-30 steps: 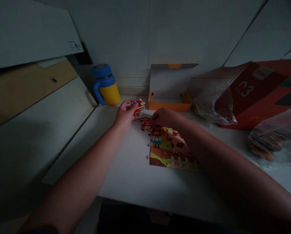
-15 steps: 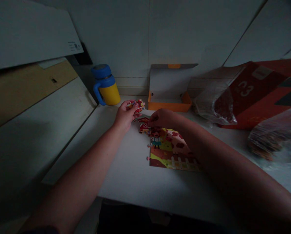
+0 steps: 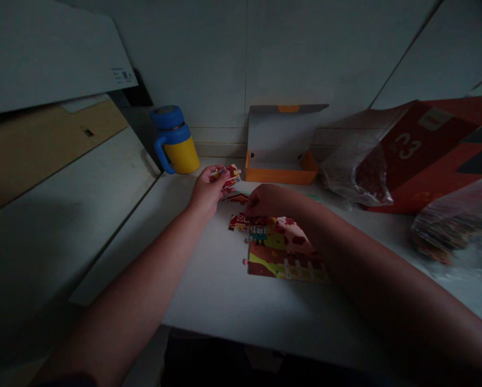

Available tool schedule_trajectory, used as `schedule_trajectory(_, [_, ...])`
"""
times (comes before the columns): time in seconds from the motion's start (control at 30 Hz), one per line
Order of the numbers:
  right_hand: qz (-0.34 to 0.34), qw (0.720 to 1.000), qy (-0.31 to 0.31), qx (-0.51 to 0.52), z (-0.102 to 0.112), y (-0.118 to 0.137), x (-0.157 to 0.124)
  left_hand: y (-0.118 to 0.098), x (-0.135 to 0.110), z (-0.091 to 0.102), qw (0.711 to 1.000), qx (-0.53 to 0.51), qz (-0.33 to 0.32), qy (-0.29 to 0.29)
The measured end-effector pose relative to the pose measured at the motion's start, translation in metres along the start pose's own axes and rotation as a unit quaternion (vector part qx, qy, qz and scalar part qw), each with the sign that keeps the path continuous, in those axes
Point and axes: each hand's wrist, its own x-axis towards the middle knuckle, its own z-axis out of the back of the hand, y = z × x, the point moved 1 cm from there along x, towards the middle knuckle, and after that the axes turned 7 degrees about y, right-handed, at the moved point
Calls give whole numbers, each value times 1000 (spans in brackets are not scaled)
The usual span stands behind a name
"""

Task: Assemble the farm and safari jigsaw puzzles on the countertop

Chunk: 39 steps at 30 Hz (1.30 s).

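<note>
A partly built colourful jigsaw puzzle point(image 3: 283, 250) lies on the white table point(image 3: 208, 279). My left hand point(image 3: 206, 191) is closed round a small stack of puzzle pieces point(image 3: 227, 174), held just above the table to the left of the puzzle. My right hand point(image 3: 267, 200) rests with curled fingers at the puzzle's upper left corner, pressing on a red barn piece point(image 3: 238, 220) there. Another loose piece point(image 3: 235, 197) lies between the two hands.
A yellow mug with a blue lid point(image 3: 175, 141) stands at the back left. An open orange box point(image 3: 283, 145) sits behind the hands. Plastic bags point(image 3: 354, 172) and a red box marked 23 point(image 3: 422, 156) fill the right side. A slanted board point(image 3: 55, 177) borders the left.
My right hand has drawn slightly toward me and the red barn piece has shifted down and left, now lying against the puzzle's top left corner. My left hand has stayed put.
</note>
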Motion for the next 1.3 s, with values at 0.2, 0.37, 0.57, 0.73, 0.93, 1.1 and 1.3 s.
schedule_trajectory(0.2, [72, 994, -36, -73, 3, 6, -11, 0, 0, 0, 1000, -2, -8, 0])
schedule_trajectory(0.37, [109, 985, -11, -135, -3, 26, -24, -2, -2, -1, 1000, 2, -2, 2])
schedule_trajectory(0.57, [110, 981, 1, -158, -3, 38, -31, -2, -2, -1, 1000, 9, 5, -13])
schedule_trajectory(0.73, [115, 981, -6, -156, -4, 34, -27, -1, -2, -1, 1000, 12, 1, -5])
schedule_trajectory(0.93, [122, 979, -23, -161, -6, 32, -27, -1, -3, -2, 1000, 15, -2, -3])
schedule_trajectory(1.1, [120, 981, -25, -153, -5, 34, -28, -6, 0, 1, 1000, 6, -2, -17])
schedule_trajectory(1.3, [123, 983, -80, -107, -12, 28, -15, -15, 3, 8, 999, -6, -19, -37])
